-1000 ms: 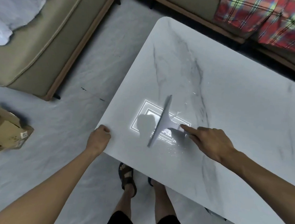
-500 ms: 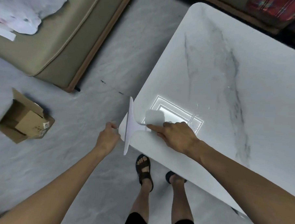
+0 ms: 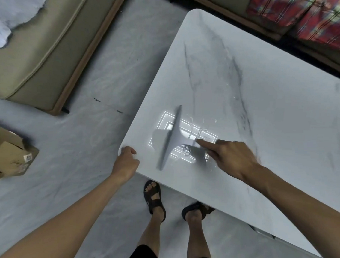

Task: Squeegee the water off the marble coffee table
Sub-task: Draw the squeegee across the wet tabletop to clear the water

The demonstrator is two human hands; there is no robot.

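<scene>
Squeegee (image 3: pixel 169 140) sits on the marble coffee table (image 3: pixel 273 106), near the table's left corner, its long blade running roughly from far to near across a bright rectangular reflection of a ceiling light. The right hand (image 3: pixel 234 157) is closed around the squeegee's handle, forefinger stretched out along it toward the blade; the handle itself is mostly hidden under the hand and its shadow, so the exact wrap of the other fingers is hard to make out. Thin streaks and small beads of water (image 3: pixel 194 130) glint on the stone just to the right of the blade, between it and the hand, and a few more droplets lie close by the knuckles. The left hand (image 3: pixel 125 162) is curled shut over the table's rounded corner, thumb on top of the edge. Below the table edge stand two feet in dark sandals (image 3: pixel 154 196) on a pale grey floor. A beige sofa (image 3: pixel 44 45) lies to the far left, a cardboard box (image 3: pixel 6 155) at the left margin, and a red plaid cloth (image 3: pixel 310 20) beyond the table's far side.
</scene>
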